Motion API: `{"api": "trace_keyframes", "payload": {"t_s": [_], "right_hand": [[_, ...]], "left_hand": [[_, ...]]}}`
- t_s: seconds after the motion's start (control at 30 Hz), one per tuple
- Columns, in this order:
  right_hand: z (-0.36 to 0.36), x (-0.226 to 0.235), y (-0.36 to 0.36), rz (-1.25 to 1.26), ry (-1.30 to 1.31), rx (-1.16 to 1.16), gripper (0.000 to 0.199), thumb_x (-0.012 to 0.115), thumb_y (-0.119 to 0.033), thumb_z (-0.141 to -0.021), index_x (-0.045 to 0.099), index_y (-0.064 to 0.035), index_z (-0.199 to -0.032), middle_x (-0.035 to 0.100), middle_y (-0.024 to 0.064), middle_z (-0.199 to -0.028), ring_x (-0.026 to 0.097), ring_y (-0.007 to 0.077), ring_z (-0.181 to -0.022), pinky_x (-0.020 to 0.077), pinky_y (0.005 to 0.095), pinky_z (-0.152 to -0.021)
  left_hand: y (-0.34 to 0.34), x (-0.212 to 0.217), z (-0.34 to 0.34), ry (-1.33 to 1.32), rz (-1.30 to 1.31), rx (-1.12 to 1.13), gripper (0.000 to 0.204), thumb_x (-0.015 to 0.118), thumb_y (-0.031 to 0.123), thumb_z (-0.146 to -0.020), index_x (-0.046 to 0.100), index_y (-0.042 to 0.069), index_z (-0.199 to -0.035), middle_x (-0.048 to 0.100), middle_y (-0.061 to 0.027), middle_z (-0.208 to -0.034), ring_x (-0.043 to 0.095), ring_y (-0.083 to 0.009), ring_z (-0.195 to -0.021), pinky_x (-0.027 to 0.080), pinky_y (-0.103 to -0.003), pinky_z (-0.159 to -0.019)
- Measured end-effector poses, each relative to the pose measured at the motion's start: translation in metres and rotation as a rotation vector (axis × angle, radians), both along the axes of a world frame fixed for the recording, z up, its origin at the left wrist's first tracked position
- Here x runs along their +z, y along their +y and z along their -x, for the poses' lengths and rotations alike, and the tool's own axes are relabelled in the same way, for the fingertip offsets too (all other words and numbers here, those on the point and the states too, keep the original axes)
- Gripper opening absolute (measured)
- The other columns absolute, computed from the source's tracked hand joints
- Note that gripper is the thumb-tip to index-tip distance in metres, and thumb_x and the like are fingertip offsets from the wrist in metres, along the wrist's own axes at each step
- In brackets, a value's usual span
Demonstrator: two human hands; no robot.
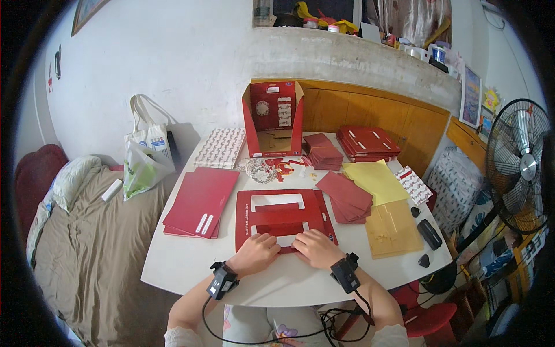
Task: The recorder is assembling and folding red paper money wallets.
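Note:
A flat red cardboard sleeve [315,209] with cut-out windows lies on the white table in front of me. My left hand [257,254] has its fingers curled over the near edge, left of the middle. On the same edge, a little to the right, my right hand [317,250] is closed with its fingertips pressed down. Between the two hands a pale strip shows. The fingertips are partly hidden. Left of the sleeve lie dark red folders [199,199], and to its right a fanned pile of small red envelopes [347,196].
An open red display box [252,130] stands at the back of the table [185,266]. More red packs [369,143], a yellow sheet [376,179], a clear-yellow plastic sleeve [393,231] and a black stapler-like object [429,234] lie right. A fan [523,168] stands beyond. Cables hang from my wrists.

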State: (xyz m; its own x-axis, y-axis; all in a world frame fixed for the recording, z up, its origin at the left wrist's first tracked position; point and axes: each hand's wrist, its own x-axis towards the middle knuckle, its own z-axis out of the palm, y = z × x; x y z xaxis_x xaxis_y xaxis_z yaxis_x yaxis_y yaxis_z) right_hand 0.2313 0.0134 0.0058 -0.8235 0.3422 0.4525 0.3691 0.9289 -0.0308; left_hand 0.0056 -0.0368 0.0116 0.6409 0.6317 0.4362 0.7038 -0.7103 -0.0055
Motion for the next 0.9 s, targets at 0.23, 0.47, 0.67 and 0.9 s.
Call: {"api": "trace_keyframes", "payload": {"t_s": [0.23, 0.47, 0.67, 0.9], "right_hand": [[-0.002, 0.011, -0.007, 0.099, 0.035, 0.023, 0.023, 0.069, -0.017, -0.075, 0.057, -0.0027, -0.088, 0.054, 0.0097, -0.089, 0.057, 0.0271, -0.086, 0.0464, 0.0395, -0.079], [0.005, 0.010, 0.010, 0.020, 0.165, -0.178, 0.053, 0.062, -0.036, -0.086, 0.053, 0.0020, -0.121, 0.048, 0.0166, -0.131, 0.043, 0.0316, -0.124, 0.0323, 0.0461, -0.106], [0.005, -0.010, 0.021, 0.074, -0.031, -0.274, 0.076, 0.046, -0.056, -0.090, 0.036, 0.0015, -0.139, 0.033, 0.0178, -0.147, 0.030, 0.0316, -0.137, 0.0221, 0.0506, -0.112], [0.006, -0.008, 0.021, 0.076, 0.014, -0.243, 0.061, 0.057, -0.043, -0.088, 0.047, 0.0000, -0.130, 0.045, 0.0152, -0.137, 0.040, 0.0305, -0.128, 0.0261, 0.0491, -0.110]], "left_hand": [[-0.004, 0.013, -0.004, -0.036, 0.014, -0.003, 0.020, 0.067, 0.023, -0.077, 0.062, 0.005, -0.083, 0.057, -0.0076, -0.082, 0.058, -0.0254, -0.083, 0.047, -0.038, -0.075], [0.018, 0.006, 0.007, -0.149, -0.062, 0.244, 0.054, 0.061, 0.036, -0.084, 0.051, -0.001, -0.122, 0.051, -0.0181, -0.122, 0.045, -0.0340, -0.119, 0.033, -0.047, -0.101], [0.027, -0.015, 0.015, -0.005, 0.061, 0.315, 0.076, 0.051, 0.051, -0.088, 0.034, -0.004, -0.139, 0.035, -0.0216, -0.144, 0.029, -0.0372, -0.136, 0.015, -0.052, -0.113], [0.033, -0.011, 0.018, -0.026, 0.007, 0.271, 0.065, 0.060, 0.039, -0.083, 0.044, 0.000, -0.133, 0.049, -0.0180, -0.129, 0.044, -0.0346, -0.122, 0.026, -0.050, -0.107]]}}
